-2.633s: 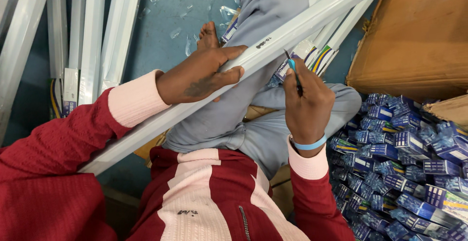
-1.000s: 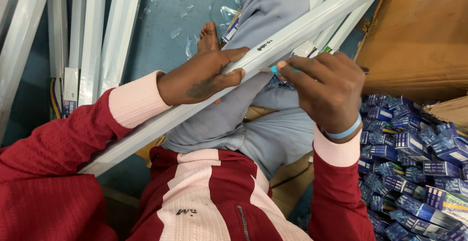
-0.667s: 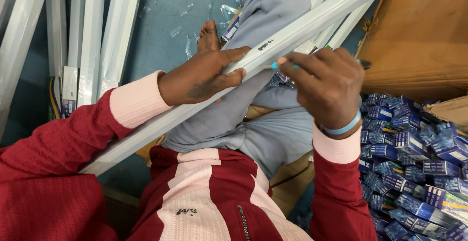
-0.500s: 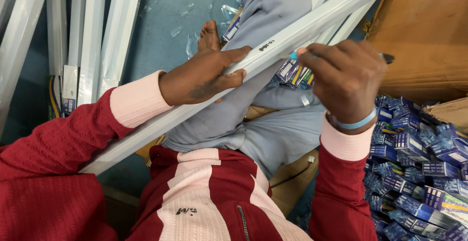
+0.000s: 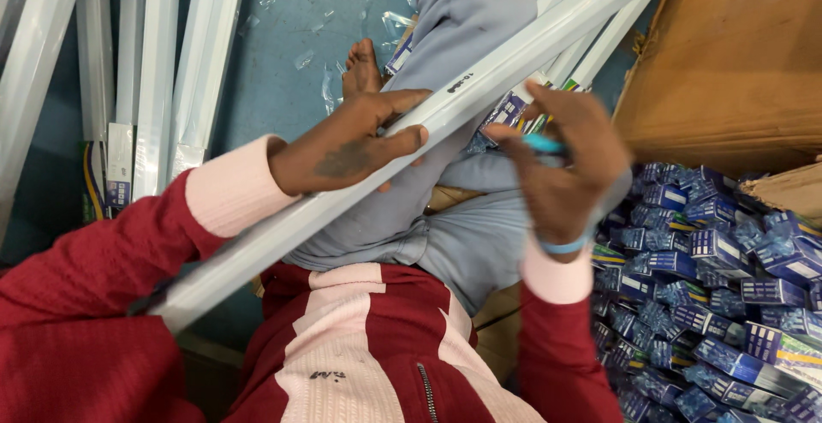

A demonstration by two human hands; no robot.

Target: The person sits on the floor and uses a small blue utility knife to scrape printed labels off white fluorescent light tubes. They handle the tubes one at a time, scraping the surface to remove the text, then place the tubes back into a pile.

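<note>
Long white tube light fixture (image 5: 479,89) slanting across the lap, gripped under the left hand (image 5: 355,145), small blue pen (image 5: 544,144) pinched in the right hand (image 5: 565,175) just below the tube

The long white tube (image 5: 479,89) across the middle of the frame looks like smooth, slightly glossy plastic. The cardboard box (image 5: 728,55) at upper right is matt brown paperboard. The small blue boxes (image 5: 711,303) at lower right are glossy printed card. The red sweater (image 5: 360,354) along the bottom is soft knitted cloth.
</note>
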